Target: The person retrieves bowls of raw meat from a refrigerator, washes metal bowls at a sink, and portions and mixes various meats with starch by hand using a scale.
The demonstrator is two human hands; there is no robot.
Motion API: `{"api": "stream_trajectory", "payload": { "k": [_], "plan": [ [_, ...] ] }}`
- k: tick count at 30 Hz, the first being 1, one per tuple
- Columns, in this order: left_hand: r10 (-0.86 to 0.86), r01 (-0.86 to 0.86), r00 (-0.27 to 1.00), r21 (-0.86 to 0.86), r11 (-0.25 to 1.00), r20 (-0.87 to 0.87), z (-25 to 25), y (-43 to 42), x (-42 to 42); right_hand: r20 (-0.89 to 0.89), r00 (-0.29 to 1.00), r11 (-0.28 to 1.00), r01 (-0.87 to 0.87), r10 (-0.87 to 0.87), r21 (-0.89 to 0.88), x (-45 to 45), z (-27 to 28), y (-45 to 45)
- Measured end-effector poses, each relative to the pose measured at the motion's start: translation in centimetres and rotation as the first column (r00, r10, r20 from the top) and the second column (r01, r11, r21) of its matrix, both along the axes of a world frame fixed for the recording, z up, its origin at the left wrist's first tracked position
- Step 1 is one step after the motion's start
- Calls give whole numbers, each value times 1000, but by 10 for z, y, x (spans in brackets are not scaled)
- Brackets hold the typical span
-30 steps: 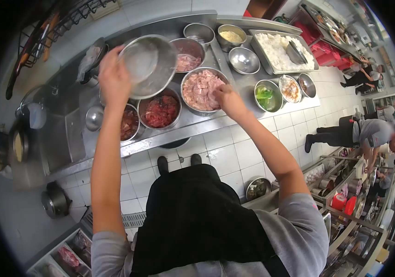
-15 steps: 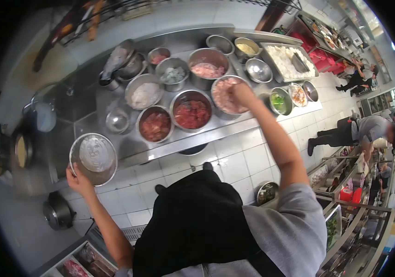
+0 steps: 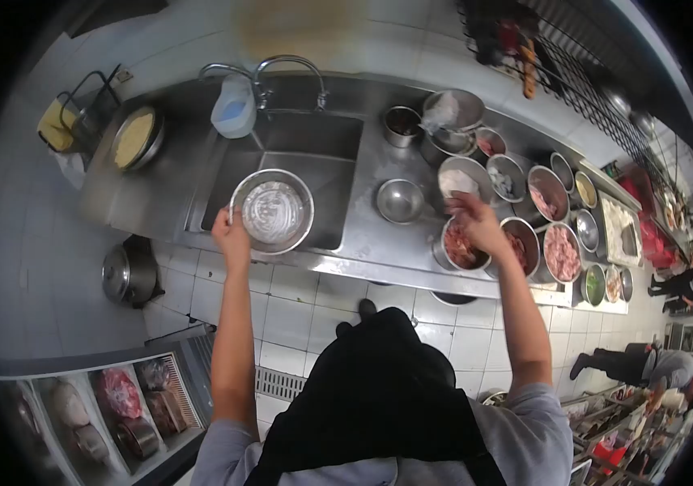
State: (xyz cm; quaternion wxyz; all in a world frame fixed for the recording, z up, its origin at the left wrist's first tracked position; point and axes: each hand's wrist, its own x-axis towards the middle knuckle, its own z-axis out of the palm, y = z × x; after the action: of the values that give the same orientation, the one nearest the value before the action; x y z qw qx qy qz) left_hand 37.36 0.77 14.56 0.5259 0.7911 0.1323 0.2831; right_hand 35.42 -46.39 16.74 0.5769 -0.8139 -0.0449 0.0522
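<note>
- Holding bowl (image 3: 302, 219) by its rim with left hand (image 3: 232, 235), fingers closed on the edge; left of frame's centre, over sink (image 3: 322, 154).
- Showing white smear (image 3: 270, 211) on the inside.
- Reaching with right hand (image 3: 480, 222) above red meat (image 3: 461, 251), right of centre; fingers loosely parted, a little blurred.

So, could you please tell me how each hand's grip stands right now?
Left hand: closed on the rim of a bowl.
Right hand: nothing visibly held; blurred, so open or closed cannot be told.
</note>
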Motion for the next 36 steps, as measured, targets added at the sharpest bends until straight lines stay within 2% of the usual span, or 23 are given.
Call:
{"api": "stream_trajectory", "payload": {
  "k": [1,4,7,8,11,13,15,17,18,19,20,21,22,23,25,26,27,28,29,31,33,35,36],
  "plan": [
    [-8,8,1000,-47,999,-13,2,0,15,-35,999,997,-37,40,71,16,-6,25],
    [-84,87,996,-103,991,37,-34,20,62,123,990,997,-74,69,33,72,-33,96],
    [-90,89,996,-58,994,-23,-40,30,83,221,974,997,-63,52,43,138,-43,164],
    [-52,54,998,46,997,-36,-46,40,89,235,970,996,-71,57,53,161,-45,187],
    [-4,2,997,-33,999,-74,-56,63,99,213,975,997,45,-56,56,228,-52,250],
    [29,-37,994,-69,997,-108,-46,67,102,365,894,933,330,-260,-145,269,-63,282],
    [44,-54,992,-86,995,-115,-44,76,106,436,844,879,431,-312,-206,306,-92,305],
    [40,-54,985,-77,996,-168,-64,97,120,442,876,882,353,-194,-312,320,-107,320],
    [-42,18,983,-137,990,-177,-72,108,128,435,874,876,369,-215,-309,323,-101,320],
    [-64,39,979,-134,990,-194,-74,116,135,166,986,915,49,20,-401,319,-88,318],
    [-105,79,971,-124,989,-217,-74,119,145,-125,958,874,-286,257,-392,315,-80,317],
    [-137,111,962,-121,986,-234,-74,120,156,-142,959,875,-280,243,-395,314,-79,320],
    [-173,166,955,-49,985,-240,-71,121,165,-110,977,977,-166,181,132,312,-81,326],
    [-185,178,950,-53,983,-251,-70,123,177,-107,990,782,-9,96,623,311,-80,332],
    [-365,363,893,-57,930,-262,-77,121,206,7,996,789,-76,90,610,293,-20,336],
    [-401,406,870,-45,913,-287,-75,114,219,-12,998,791,-41,61,610,285,3,340],
    [-438,450,844,-35,892,-309,-71,103,233,27,996,721,-76,80,689,280,23,344],
    [-478,498,825,-11,867,-302,-75,92,250,72,993,644,-114,92,756,275,35,346],
    [-517,544,805,13,839,-291,-78,79,264,61,996,654,-86,61,752,272,39,346],
    [-653,683,724,92,725,-221,-38,45,266,28,997,581,-62,67,811,267,46,345],
    [-775,790,609,39,612,-171,-29,16,271,-7,1000,630,5,0,777,251,48,335],
    [-801,772,599,266,578,-1,-61,-7,283,15,1000,722,-28,24,692,238,32,322],
    [-801,773,599,263,578,0,-51,-12,277,33,999,808,5,-30,589,230,15,314]
  ]
}}
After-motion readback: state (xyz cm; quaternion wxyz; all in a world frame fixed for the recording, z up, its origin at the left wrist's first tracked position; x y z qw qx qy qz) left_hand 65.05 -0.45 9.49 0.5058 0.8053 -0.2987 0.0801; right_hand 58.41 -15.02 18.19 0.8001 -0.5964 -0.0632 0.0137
